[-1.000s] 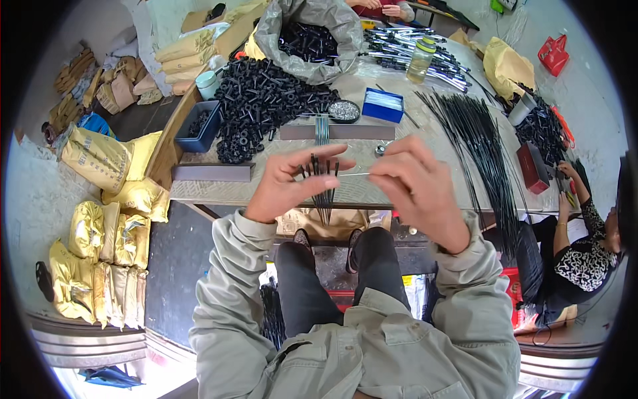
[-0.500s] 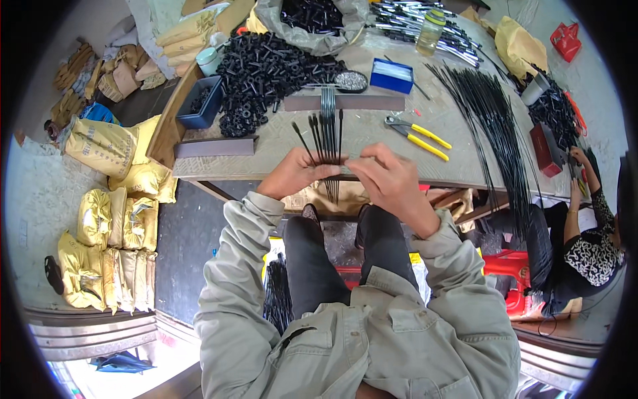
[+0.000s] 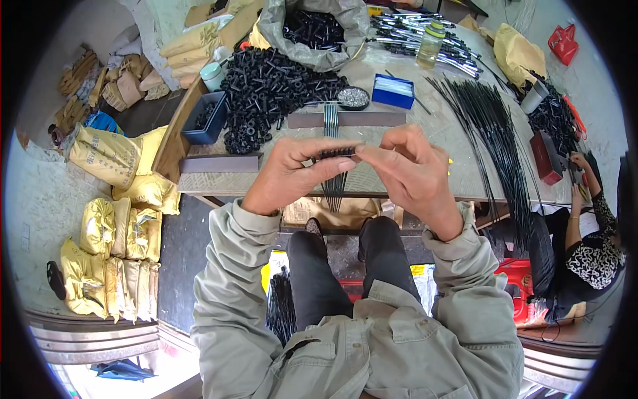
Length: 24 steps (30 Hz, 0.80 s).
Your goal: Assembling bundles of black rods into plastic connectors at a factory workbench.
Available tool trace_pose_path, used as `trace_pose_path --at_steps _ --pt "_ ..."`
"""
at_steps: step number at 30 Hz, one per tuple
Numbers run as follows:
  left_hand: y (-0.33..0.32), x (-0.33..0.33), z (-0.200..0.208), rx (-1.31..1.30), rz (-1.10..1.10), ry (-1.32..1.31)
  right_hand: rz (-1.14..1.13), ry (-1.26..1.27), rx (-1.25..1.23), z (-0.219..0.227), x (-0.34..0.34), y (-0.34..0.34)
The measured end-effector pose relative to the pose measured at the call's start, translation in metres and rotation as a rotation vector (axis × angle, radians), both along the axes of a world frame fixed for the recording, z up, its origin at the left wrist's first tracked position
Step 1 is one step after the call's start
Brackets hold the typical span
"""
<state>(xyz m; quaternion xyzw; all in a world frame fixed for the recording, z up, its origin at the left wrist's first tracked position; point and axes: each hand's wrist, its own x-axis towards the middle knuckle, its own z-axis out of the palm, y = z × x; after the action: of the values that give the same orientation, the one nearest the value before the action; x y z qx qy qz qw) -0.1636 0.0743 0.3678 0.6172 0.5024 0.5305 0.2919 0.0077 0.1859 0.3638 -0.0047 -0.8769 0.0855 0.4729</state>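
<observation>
My left hand (image 3: 292,166) is closed, holding a row of thin rods with thick black ends (image 3: 335,153) between thumb and fingers. The black ends lie side by side, facing up toward me. At the right end of that row, the thumb and forefinger of my right hand (image 3: 415,166) are pinched together. What the right fingertips grip is partly hidden. Below and behind the hands, a bundle of thin dark rods (image 3: 331,120) crosses a grey strip (image 3: 372,119) on the table (image 3: 279,174). Its lower ends hang past the table edge.
A heap of black parts (image 3: 266,86), a blue bin (image 3: 205,123), a dish of small silver pieces (image 3: 353,98) and a blue box (image 3: 393,91) stand behind. Long black rods (image 3: 495,126) overhang the right edge. Another person (image 3: 595,246) works at far right.
Both hands have risen from the table edge, bringing the rods up. The black ends were fanned out and now sit in a tight row. My right hand now hides most of the yellow-handled pliers.
</observation>
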Motion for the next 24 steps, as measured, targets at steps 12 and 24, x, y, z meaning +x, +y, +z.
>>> trace_pose_path --at_steps 12,24 --pt "0.008 -0.005 0.002 0.017 0.031 -0.052 0.317 -0.018 -0.552 -0.002 -0.011 0.004" --pt "0.010 -0.004 0.003 0.056 0.023 -0.002 0.288 -0.044 -0.491 0.002 -0.009 0.009"
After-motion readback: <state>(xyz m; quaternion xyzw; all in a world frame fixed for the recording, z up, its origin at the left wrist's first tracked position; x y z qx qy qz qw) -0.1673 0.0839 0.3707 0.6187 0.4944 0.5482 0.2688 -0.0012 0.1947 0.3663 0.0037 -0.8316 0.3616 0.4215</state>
